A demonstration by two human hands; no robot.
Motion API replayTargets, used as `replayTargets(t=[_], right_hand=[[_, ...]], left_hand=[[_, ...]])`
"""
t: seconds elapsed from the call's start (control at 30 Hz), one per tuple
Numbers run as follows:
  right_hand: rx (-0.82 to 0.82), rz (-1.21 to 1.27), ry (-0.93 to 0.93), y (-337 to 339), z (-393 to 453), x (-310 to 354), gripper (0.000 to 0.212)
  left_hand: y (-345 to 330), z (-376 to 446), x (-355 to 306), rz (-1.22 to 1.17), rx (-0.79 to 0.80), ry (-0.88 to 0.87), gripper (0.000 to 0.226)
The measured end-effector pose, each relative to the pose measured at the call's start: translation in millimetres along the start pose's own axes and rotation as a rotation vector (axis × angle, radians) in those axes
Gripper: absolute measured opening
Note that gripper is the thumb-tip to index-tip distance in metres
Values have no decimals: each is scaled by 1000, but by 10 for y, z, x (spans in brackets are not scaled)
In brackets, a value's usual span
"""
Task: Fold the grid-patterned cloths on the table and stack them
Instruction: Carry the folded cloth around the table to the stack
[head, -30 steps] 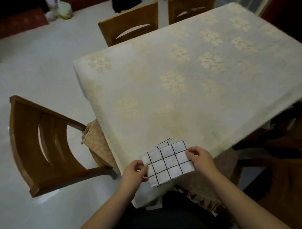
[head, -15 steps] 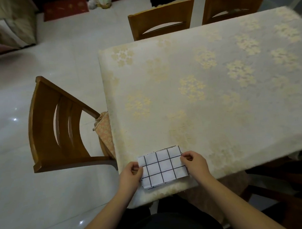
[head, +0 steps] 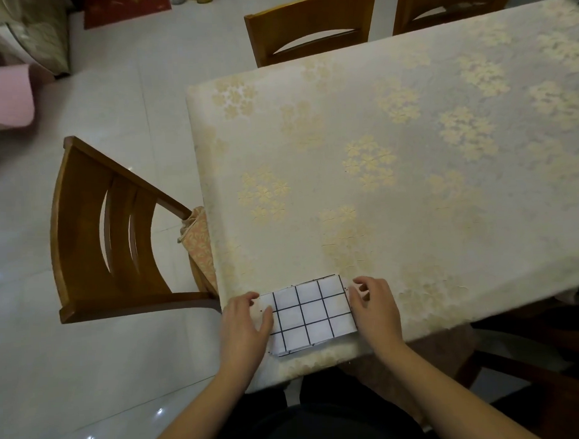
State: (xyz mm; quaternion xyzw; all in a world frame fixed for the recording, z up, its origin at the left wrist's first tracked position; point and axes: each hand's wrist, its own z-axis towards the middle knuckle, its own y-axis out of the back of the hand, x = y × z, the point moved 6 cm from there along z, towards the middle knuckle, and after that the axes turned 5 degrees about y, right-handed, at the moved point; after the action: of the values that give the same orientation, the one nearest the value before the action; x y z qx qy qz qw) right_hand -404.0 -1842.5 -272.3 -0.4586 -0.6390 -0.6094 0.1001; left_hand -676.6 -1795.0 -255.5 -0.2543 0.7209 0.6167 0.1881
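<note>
Folded grid-patterned cloth (head: 309, 314) is flanked by left hand (head: 244, 322) and right hand (head: 373, 310), fingers loosely curled; edges should be squared on the bench (head: 395, 182).

A white cloth with black grid lines (head: 312, 313) lies folded flat on the table (head: 411, 182), close to the near edge. The left hand (head: 244, 322) rests on its left side, fingers laid over the cloth. The right hand (head: 375, 310) sits at its right edge — fingers bent, tips touching the cloth. A wooden chair (head: 114, 235) stands at the table's left end, and two more chair backs (head: 307, 25) show on the far side.
</note>
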Motion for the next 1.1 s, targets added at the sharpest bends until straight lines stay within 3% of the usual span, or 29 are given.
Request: replayTargets(t=[0.1,0.2,0.33,0.47,0.87,1.1], right_hand=[[-33,-119,313,-129,-65,297,28],[21,-248,517,-465,-146,514,42],[182,-449,561,-785,-175,512,61],[261,-536,499,-856,-117,426,61],[286,-607,477,-968,-109,226,60],[275,-628,482,-799,-88,50,71]], left_hand=[[-166,-71,-262,150,14,-359,44],[-479,-126,-343,307,114,-510,50],[-678,-83,-297,354,228,-418,55],[-825,-72,-246,431,282,-409,58],[-924,-65,-116,502,308,-356,58],[-825,-26,-10,564,352,-396,74]])
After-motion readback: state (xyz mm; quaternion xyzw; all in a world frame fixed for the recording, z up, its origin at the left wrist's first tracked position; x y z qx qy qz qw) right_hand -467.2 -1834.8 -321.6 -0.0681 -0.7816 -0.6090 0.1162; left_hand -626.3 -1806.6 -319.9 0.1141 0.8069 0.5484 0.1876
